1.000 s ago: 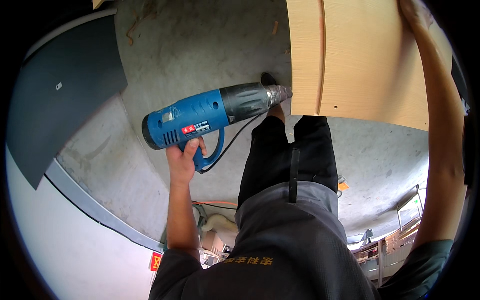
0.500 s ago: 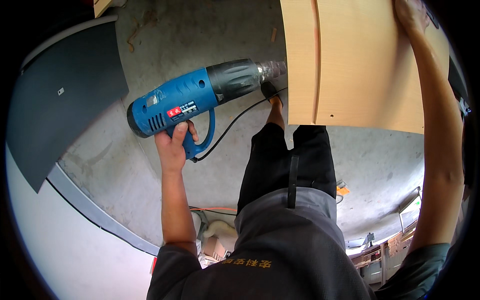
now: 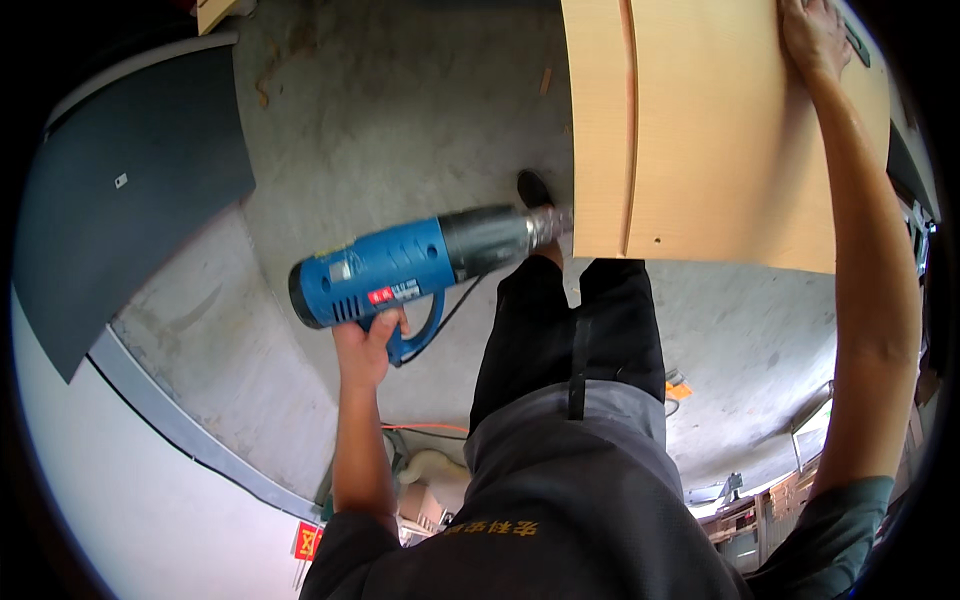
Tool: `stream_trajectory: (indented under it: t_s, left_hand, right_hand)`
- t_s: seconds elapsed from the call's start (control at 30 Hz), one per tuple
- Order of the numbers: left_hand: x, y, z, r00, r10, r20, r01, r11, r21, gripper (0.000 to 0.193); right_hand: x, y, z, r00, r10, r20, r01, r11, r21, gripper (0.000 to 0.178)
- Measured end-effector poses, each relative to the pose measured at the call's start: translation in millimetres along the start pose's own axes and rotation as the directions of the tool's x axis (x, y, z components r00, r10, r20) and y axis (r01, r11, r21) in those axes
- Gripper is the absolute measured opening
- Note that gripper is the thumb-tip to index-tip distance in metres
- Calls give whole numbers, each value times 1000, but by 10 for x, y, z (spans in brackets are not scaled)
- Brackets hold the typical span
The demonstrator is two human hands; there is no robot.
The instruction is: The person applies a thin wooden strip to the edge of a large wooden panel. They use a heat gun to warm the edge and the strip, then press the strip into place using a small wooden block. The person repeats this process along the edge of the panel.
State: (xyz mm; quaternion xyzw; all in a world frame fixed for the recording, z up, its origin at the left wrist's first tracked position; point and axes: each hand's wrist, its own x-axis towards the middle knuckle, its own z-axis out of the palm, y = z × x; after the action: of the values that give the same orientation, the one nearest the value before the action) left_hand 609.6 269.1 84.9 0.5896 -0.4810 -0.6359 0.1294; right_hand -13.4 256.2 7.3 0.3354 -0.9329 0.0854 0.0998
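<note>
My left hand [image 3: 368, 345] is wrapped round the handle of a blue and black heat gun [image 3: 385, 268]. Its metal nozzle points right and reaches the left edge of a pale wood-coloured panel [image 3: 730, 130]; whether it touches cannot be made out. A reddish-brown groove runs along the panel near that edge, and a small hole shows by its near edge. At the panel's far right my right hand [image 3: 815, 40] lies on the surface with fingers stretched out, next to a dark oval fitting [image 3: 857, 45]. The fingertips reach the picture's upper rim.
A dark grey sheet [image 3: 135, 190] is at the left beside a white surface [image 3: 130, 440]. The gun's black cord hangs below its handle. On the concrete floor [image 3: 400, 120] lie small scraps, an orange item [image 3: 679, 391] and an orange cable [image 3: 425, 428]. A cardboard box [image 3: 422, 505] stands behind my left arm.
My left hand has brought the heat gun nearer to me and slightly right, along the panel's edge toward its near corner. My right hand stays on the panel, shifted slightly left in view.
</note>
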Motion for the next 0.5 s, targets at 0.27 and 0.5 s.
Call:
stream_trajectory:
  t_s: [0.27, 0.5]
  left_hand:
    - [-139, 132, -20, 999, -29, -19, 28, 999, -40, 30]
    - [-19, 494, 186, 998, 57, -31, -59, 997, -55, 23]
  right_hand:
    - [3, 19, 317, 999, -20, -25, 20, 1000, -1, 66]
    - [8, 102, -227, 999, 54, 4, -54, 998, -26, 64]
